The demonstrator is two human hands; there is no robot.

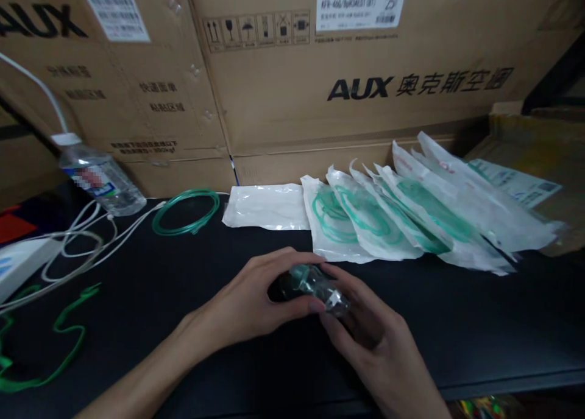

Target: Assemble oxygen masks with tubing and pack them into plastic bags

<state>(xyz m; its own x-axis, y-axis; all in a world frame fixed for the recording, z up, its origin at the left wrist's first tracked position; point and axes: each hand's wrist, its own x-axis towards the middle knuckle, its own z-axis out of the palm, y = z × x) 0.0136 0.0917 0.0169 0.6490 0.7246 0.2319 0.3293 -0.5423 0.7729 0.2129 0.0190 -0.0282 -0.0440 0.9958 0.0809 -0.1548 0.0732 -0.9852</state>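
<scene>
Your left hand (258,294): curled inward, clamped on clear plastic piece (315,285) | your right hand (377,327): facing it, clamped likewise

Makeshift bench among cartons: storeroom or small workshop, can't tell which
My black tabletop (150,297) backs straight onto big cardboard panels (274,102) printed AUX, with Chinese text (454,83) for air conditioners, handling icons (256,30) and a white label (361,6), so I'm working against appliance packaging. More brown cardboard (525,139) stands at the right end. Supply side looks medical: a row of whitish pouches (375,224), several showing green tubing (333,203) inside, plus a loose coil (180,231) of green tubing lying out on the surface. Left end is everyday clutter: a tilted plastic bottle (114,190), a tangle of white cables (86,233), a white block (27,265) at the edge of view
</scene>
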